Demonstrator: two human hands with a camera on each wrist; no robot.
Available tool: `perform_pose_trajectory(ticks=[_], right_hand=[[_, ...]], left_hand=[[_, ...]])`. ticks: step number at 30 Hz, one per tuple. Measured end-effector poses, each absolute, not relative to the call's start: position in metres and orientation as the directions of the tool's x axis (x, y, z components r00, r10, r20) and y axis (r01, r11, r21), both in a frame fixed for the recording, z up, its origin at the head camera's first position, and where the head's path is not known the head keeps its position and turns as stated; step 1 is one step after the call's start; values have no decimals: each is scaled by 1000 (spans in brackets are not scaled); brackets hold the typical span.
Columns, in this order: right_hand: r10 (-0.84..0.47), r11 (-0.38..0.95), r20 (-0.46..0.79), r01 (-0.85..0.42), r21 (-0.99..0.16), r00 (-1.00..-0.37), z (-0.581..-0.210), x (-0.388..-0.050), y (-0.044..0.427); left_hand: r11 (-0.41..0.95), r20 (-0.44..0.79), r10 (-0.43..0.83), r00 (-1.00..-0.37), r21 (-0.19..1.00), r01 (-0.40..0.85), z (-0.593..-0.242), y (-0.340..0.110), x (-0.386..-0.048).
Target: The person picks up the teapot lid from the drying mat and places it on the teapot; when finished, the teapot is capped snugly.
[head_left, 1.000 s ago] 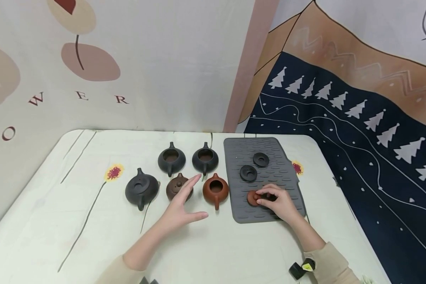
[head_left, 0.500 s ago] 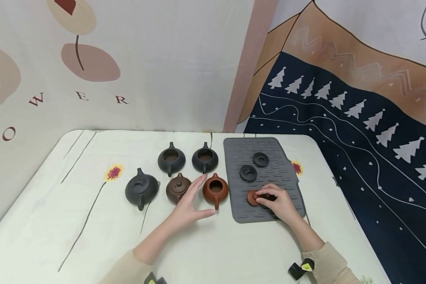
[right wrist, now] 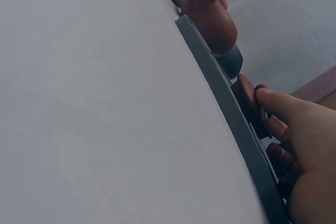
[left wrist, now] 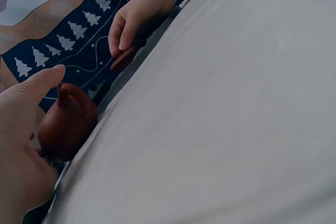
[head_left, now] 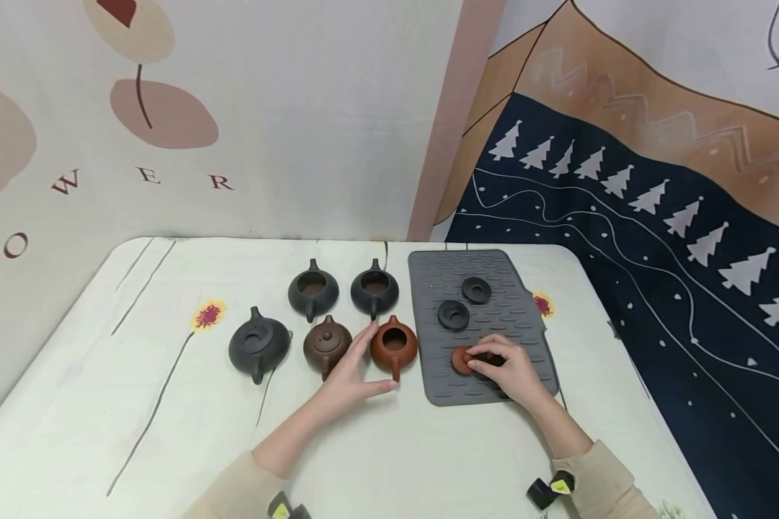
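Note:
My left hand (head_left: 347, 382) lies at the left side of the orange-brown lidless teapot (head_left: 394, 349), its fingers extended beside the body and its thumb by the handle. In the left wrist view that teapot (left wrist: 65, 129) stands upright against the hand (left wrist: 23, 135); whether the thumb touches the handle I cannot tell. On the grey mat (head_left: 441, 393), my right hand (head_left: 509, 367) pinches the knob of an orange-brown lid (head_left: 461, 360). The right wrist view shows this lid (right wrist: 247, 95) tilted in the fingers. A dark piece under the right hand is partly hidden.
Two black lidless teapots (head_left: 314, 290) (head_left: 374, 290) stand at the back. A brown lidded teapot (head_left: 327, 344) is just left of my left hand, and a dark grey lidded one (head_left: 259, 347) farther left. Two black lids (head_left: 477, 290) (head_left: 454, 316) lie on the mat.
My left hand has moved right, from in front of the brown teapot to beside the orange-brown one. The right hand has kept its pinch on the lid with hardly any motion.

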State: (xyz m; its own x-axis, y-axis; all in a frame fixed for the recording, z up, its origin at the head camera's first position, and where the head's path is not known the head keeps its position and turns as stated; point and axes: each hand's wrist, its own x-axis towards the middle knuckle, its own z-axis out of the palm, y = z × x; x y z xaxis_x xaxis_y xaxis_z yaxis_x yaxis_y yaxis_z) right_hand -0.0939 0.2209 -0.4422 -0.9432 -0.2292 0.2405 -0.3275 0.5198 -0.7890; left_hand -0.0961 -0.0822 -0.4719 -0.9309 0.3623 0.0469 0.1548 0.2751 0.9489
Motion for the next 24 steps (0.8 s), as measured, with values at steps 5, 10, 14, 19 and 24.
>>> perform_pose_trajectory(ticks=[5, 10, 14, 19, 24], right_hand=[[-237, 516, 250, -340, -786, -939, -439, -93, 220], [-241, 509, 256, -347, -788, -936, -433, -92, 217], [-248, 515, 255, -351, -782, -934, -428, -91, 215], [-255, 525, 256, -356, -773, -932, -432, -94, 213], [-261, 524, 281, -380, -762, -924, -446, -103, 214]], left_hand=[[295, 33, 362, -932, 944, 148, -473, -80, -96], [297, 34, 360, -932, 943, 149, -467, -78, -95], [314, 38, 354, -934, 936, 157, -470, -78, -96], [335, 53, 345, -937, 925, 176, -478, -78, -99], [327, 72, 341, -937, 926, 191, -480, -78, -98]])
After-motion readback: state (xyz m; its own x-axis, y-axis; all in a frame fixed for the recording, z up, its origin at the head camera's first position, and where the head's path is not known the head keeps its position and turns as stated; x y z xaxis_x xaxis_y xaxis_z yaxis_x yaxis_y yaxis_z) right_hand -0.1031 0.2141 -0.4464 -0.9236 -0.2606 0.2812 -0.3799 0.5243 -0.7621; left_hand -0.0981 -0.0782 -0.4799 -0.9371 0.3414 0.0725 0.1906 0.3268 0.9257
